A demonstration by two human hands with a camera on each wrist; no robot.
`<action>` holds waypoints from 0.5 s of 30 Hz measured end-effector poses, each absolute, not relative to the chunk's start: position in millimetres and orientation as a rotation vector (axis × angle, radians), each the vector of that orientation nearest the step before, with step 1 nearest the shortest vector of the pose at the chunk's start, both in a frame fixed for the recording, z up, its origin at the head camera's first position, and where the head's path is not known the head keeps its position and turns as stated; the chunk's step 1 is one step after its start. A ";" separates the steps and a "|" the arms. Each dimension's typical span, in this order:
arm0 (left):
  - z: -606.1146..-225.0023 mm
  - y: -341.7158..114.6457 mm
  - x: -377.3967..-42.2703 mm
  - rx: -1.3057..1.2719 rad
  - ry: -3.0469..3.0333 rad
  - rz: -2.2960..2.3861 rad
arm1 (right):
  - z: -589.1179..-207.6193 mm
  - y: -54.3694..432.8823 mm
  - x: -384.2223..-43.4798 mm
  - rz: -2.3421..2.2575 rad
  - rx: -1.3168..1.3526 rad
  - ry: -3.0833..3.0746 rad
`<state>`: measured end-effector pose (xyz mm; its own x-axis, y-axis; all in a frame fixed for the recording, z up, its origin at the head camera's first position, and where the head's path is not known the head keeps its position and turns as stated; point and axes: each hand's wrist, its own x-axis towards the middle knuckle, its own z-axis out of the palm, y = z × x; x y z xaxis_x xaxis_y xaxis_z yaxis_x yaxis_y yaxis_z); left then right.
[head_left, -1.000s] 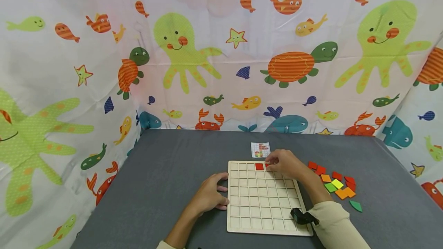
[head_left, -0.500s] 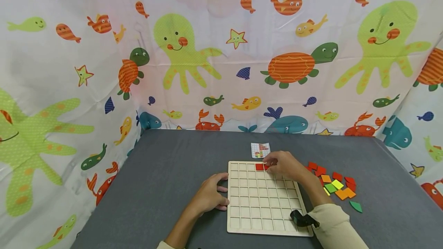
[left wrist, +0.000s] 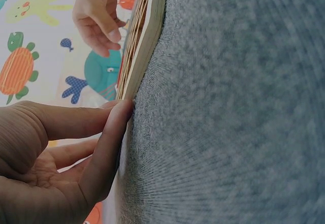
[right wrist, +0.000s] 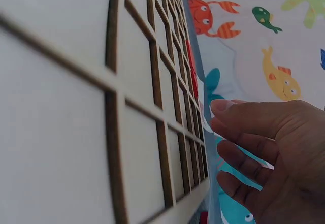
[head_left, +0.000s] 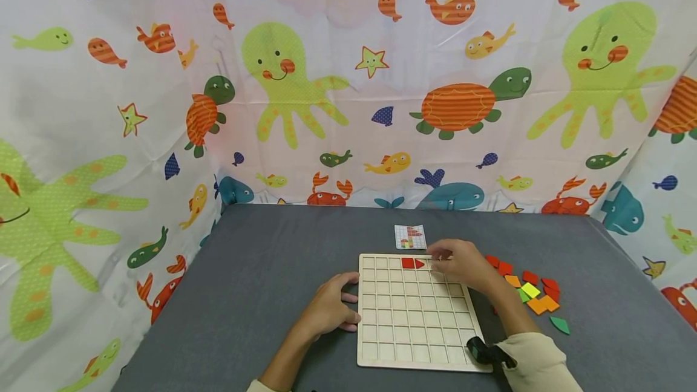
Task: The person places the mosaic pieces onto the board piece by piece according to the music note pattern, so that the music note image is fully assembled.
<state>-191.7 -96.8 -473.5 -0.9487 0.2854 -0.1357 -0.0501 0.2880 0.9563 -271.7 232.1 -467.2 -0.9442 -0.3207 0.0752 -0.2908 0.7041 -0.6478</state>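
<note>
A pale wooden grid board (head_left: 414, 319) lies on the grey table. Along its far row sit a red square tile (head_left: 408, 263) and, just right of it, a red triangular tile (head_left: 418, 264) pointing right. My left hand (head_left: 328, 308) rests against the board's left edge with fingers and thumb spread along it; the left wrist view shows fingertips right at the rim. Over the far right part of the board hovers my right hand (head_left: 463, 264), its fingers relaxed and slightly apart. Nothing shows between the thumb and fingers (right wrist: 244, 158) in the right wrist view.
Right of the board lies a loose group of red, orange, yellow and green tiles, among them a yellow tile (head_left: 530, 290) and a green curved tile (head_left: 559, 324). A small printed pattern card (head_left: 410, 237) lies beyond the board. A sea-animal curtain (head_left: 348, 77) hangs behind the table.
My right hand has let go of the red triangular tile and moved right, uncovering it beside the red square. Earlier its fingers were on that tile. My left hand stays put.
</note>
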 end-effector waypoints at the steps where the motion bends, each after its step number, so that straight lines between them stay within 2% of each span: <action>1: -473.4 -96.9 -191.6 0.213 2.279 1.708 | -467.1 234.5 -270.8 -1.077 -0.506 2.865; 15: -473.7 -95.6 -190.7 0.213 2.280 1.715 | -469.7 258.5 -258.2 -1.132 -0.434 2.937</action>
<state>-190.7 -95.6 -473.7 -0.9500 0.2823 -0.1333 -0.0498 0.2846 0.9574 -258.2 258.5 -469.7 -0.9620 -0.2399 0.1301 -0.2652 0.7088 -0.6536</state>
